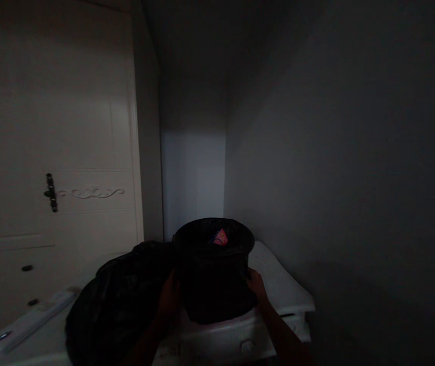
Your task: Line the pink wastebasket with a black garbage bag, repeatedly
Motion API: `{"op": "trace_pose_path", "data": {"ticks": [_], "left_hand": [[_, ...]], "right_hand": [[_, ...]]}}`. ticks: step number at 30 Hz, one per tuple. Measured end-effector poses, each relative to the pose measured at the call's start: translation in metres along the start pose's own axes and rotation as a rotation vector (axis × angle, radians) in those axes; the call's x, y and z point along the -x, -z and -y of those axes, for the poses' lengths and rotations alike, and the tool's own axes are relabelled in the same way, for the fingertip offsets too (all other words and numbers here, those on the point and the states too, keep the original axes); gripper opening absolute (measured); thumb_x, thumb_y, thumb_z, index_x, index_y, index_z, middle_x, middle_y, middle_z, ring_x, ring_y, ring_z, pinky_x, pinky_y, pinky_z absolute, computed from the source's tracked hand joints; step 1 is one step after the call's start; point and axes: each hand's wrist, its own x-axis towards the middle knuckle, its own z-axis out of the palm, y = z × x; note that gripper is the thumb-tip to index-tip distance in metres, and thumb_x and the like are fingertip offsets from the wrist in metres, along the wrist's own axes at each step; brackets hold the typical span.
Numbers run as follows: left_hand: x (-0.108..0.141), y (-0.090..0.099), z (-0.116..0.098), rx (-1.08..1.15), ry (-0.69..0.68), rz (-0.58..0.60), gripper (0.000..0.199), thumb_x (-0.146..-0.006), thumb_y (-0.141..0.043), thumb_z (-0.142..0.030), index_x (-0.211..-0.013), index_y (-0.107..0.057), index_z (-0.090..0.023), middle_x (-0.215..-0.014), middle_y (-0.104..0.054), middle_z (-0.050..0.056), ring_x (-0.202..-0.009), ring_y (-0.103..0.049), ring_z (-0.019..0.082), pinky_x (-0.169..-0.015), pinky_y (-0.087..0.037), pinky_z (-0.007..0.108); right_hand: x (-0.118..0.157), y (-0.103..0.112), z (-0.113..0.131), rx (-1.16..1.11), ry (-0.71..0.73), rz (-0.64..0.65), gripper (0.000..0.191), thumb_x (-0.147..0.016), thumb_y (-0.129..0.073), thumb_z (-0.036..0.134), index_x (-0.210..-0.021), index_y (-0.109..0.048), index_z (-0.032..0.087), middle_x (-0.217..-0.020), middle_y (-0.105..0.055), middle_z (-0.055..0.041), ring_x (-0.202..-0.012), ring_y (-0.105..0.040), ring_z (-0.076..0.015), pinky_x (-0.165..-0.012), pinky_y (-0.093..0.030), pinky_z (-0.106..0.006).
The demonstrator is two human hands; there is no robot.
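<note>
The right hand [255,285] is curled against the right side of a round bin [217,287] lined with a black plastic bag, its fingers bent in on the dark liner and their tips hidden behind its folds. The left hand [169,296] lies along the opposite side, in the narrow space between the bin and a big, bulging black plastic bag [114,300]; it is so dark there that one cannot tell whether its fingers are closed on anything. With a hand at each flank, the bin is probably being steadied evenly, its mouth upward so that what is inside stays in: a pink packet [220,237] shows just within the rim. The bin is at the front edge of a white counter [278,284], though whether it rests there or is held slightly clear cannot be made out. The bulging bag slumps beside it on the left, its loose shape seemingly needing the broad surface for support. Farther left lies a long white strip [30,323], possibly a power strip, set at a slant. A pale drawer knob [246,346] marks the counter's front. Beyond stand a white wardrobe [88,127] with a dark handle [51,192] and, on the right, a bare grey wall [335,152].
</note>
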Motion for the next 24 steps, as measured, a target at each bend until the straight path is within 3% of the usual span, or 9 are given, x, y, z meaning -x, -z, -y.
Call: {"op": "trace_pose_path", "data": {"ticks": [13,24], "left_hand": [[-0.007,-0.008,0.019,0.024,-0.042,-0.033,0.058,-0.084,-0.055,-0.048,-0.126,-0.068,-0.011,-0.137,-0.068,0.021,-0.134,-0.06,0.036,-0.119,-0.041,0.053],[-0.007,-0.007,0.018,0.036,-0.061,0.006,0.057,-0.083,-0.055,-0.05,-0.125,-0.068,-0.013,-0.133,-0.071,0.019,-0.131,-0.063,0.035,-0.117,-0.044,0.054]], "right_hand": [[-0.004,0.001,-0.004,0.053,0.001,0.016,0.055,-0.073,-0.044,0.054,-0.087,-0.077,0.013,-0.094,-0.08,-0.0174,-0.085,-0.072,-0.0297,-0.073,-0.052,-0.032],[-0.002,0.001,-0.004,0.025,-0.014,0.018,0.054,-0.074,-0.047,0.054,-0.091,-0.078,0.013,-0.095,-0.081,-0.0168,-0.089,-0.072,-0.0319,-0.074,-0.053,-0.033]]}}
